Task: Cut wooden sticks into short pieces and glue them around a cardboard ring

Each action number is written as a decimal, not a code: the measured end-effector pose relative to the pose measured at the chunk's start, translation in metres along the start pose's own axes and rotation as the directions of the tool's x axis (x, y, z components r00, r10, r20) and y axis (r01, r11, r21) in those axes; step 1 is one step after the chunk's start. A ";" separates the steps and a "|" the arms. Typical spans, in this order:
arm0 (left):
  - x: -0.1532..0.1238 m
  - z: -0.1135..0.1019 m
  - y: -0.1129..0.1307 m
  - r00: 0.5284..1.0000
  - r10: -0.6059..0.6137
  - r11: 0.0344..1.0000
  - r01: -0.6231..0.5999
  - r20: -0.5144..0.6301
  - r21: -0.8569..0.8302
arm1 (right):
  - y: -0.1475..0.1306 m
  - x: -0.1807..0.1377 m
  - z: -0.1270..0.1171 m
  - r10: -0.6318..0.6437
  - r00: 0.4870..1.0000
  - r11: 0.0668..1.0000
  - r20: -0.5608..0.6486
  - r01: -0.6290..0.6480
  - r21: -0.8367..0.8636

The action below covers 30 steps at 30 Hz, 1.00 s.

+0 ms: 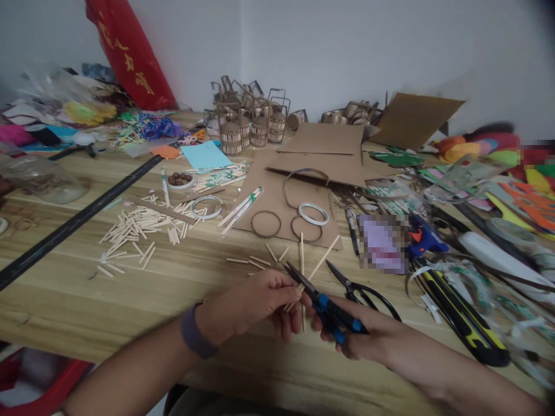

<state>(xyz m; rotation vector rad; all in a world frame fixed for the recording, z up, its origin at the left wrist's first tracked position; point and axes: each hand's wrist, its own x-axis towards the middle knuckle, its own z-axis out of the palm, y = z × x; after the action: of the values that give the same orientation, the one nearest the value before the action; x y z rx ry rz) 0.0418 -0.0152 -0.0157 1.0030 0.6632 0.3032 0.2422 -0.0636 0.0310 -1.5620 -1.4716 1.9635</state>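
Observation:
My left hand (264,300) is closed in a pinch on a few thin wooden sticks (302,289), held low over the wooden table (130,300). My right hand (368,332) grips blue-handled cutters (323,300), whose dark jaws meet the sticks at my left fingertips. A purple band sits on my left wrist. Black scissors (359,289) lie on the table just behind my right hand. A few cut stick pieces (260,261) lie beyond my hands.
A heap of short sticks (139,228) lies to the left beside a long black ruler (73,222). Cardboard sheets (303,185) with rings, small woven baskets (251,127), tape rolls, a yellow-black knife (468,320) and coloured paper crowd the back and right.

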 end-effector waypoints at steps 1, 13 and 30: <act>0.000 0.000 0.000 1.000 0.003 1.000 -0.003 0.002 0.001 | 0.000 0.000 0.000 -0.006 1.000 1.000 -0.011 0.006 -0.003; 0.003 0.000 -0.004 0.999 0.047 0.999 -0.047 0.005 0.028 | 0.014 0.011 0.004 -0.103 0.988 0.984 -0.112 0.085 -0.154; -0.001 -0.006 0.008 0.948 0.205 0.725 0.021 -0.244 0.688 | 0.020 0.038 -0.006 -0.754 0.510 0.622 -0.415 0.349 -0.701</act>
<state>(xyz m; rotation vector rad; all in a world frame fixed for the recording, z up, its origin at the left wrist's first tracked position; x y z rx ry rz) 0.0377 -0.0075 -0.0112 1.7350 1.0512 0.3096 0.2395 -0.0435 -0.0075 -1.4149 -1.9018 0.4629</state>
